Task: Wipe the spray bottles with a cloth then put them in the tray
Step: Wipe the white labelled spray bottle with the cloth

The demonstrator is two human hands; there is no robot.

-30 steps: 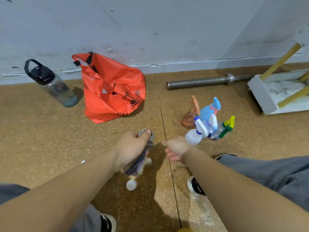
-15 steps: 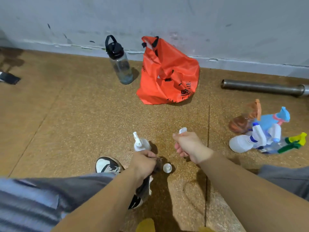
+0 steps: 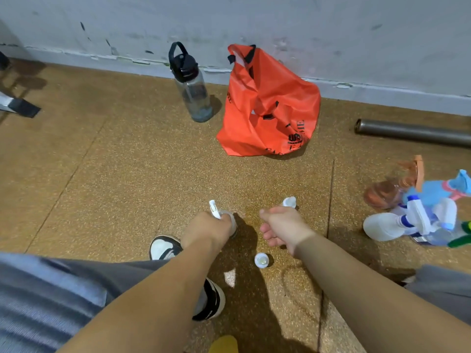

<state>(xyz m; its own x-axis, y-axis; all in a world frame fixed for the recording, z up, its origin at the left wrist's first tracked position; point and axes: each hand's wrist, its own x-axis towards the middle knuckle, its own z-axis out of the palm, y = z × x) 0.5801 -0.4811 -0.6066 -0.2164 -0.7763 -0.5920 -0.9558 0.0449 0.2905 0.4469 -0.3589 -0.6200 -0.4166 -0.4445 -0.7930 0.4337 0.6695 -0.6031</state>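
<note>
Head: left hand [image 3: 207, 230] risen onto spray bottle [image 3: 213, 207]; right hand [image 3: 283, 226] keeps nozzle [image 3: 289, 202].

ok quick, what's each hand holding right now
Left hand: closed round a spray bottle.
Right hand: closed round a white piece, mostly hidden.

Coloured spray bottles [image 3: 423, 210] lie heaped; a small white bottle [image 3: 215, 211] is held.

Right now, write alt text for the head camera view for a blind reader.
Seen from above, a person's left hand grips a white spray bottle while the right hand holds a small white part. More spray bottles lie heaped at right; an orange bag and water bottle sit by the wall.
</note>
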